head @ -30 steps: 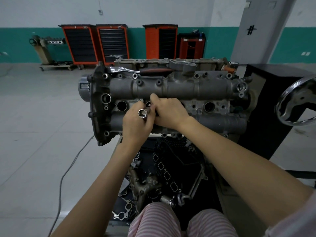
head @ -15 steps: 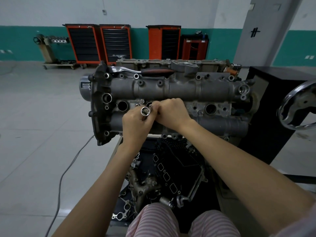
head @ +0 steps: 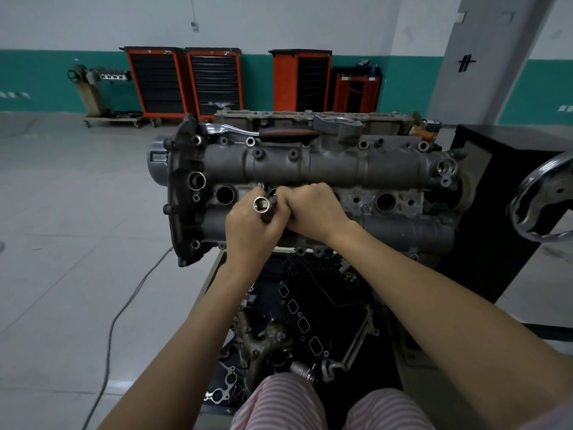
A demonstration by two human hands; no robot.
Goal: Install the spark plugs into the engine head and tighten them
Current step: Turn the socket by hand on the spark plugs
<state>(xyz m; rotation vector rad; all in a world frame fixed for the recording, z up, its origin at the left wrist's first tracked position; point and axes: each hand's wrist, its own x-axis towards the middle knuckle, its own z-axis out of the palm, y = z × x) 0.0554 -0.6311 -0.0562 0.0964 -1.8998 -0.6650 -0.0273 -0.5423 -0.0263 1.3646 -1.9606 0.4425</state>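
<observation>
both hands meet in front of the engine head [head: 310, 169], at its second plug hole from the left. the left hand [head: 252, 231] has its fingers curled round a socket [head: 262, 205]; the right hand [head: 313, 209] pinches something there, probably a spark plug, though it's hidden. started crooked, it could cross-thread or drop into the hole.

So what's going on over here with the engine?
A person is working on an engine head mounted on a stand. The left hand holds a socket, open end facing the camera, and the right hand meets it over the row of plug holes. What the right fingers hold is hidden. A ratchet lies unused on top of the engine head.
</observation>
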